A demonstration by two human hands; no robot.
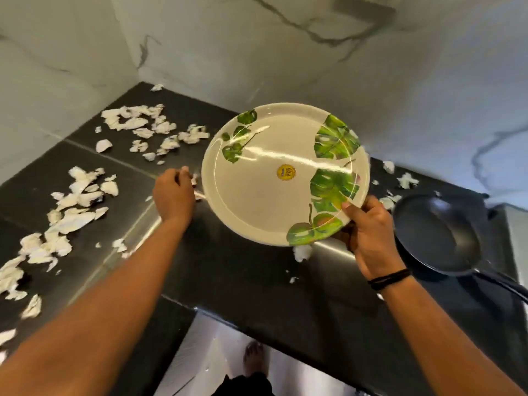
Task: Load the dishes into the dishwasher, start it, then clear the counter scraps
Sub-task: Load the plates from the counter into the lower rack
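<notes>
Your right hand (368,238) pinches the plate (283,175) at its lower-right rim, thumb on the face, holding it tilted above the counter (257,281). It looks rigid, glossy, likely slick and chippable — a one-edge hold lets it swing, so support the far rim. Your left hand (173,195), just left of the plate, has curled fingers; holding anything — can't tell. The pan (437,232) sits right of the plate, scraps (74,195) to its left.

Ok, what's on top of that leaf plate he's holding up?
The plate, held tilted in the right hand, carries only a round yellow sticker near its middle, no food. The counter directly behind it is covered from view.
</notes>
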